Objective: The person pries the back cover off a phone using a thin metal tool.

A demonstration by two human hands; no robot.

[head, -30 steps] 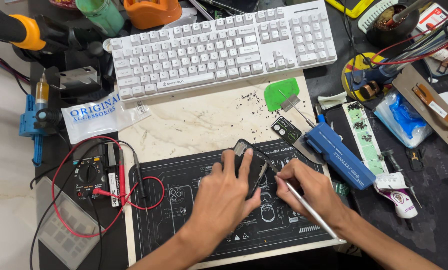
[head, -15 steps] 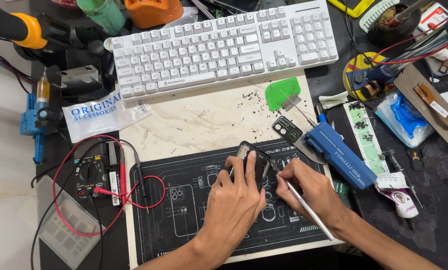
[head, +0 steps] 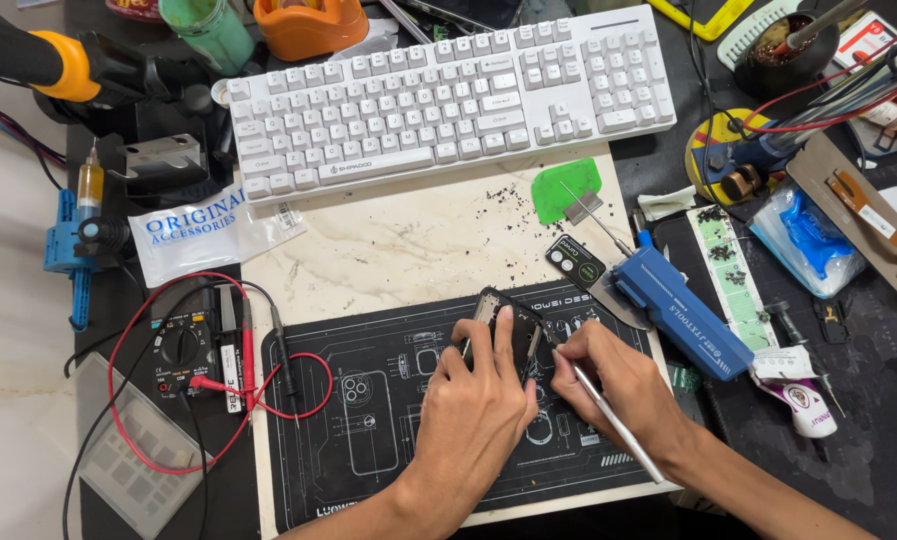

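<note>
On the black repair mat (head: 369,470), the left hand (head: 474,400) lies clamped over a dark phone frame (head: 507,322) below the white keyboard (head: 449,100), while the right hand (head: 619,385) pinches a slim metal tool (head: 619,425), tip at the frame's edge.

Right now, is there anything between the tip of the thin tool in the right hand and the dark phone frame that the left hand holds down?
Nothing visible does. The left hand presses the dark phone frame onto the black work mat. The right hand brings the thin metal tool to the frame's right edge; the tip itself is hidden by the fingers.
</note>
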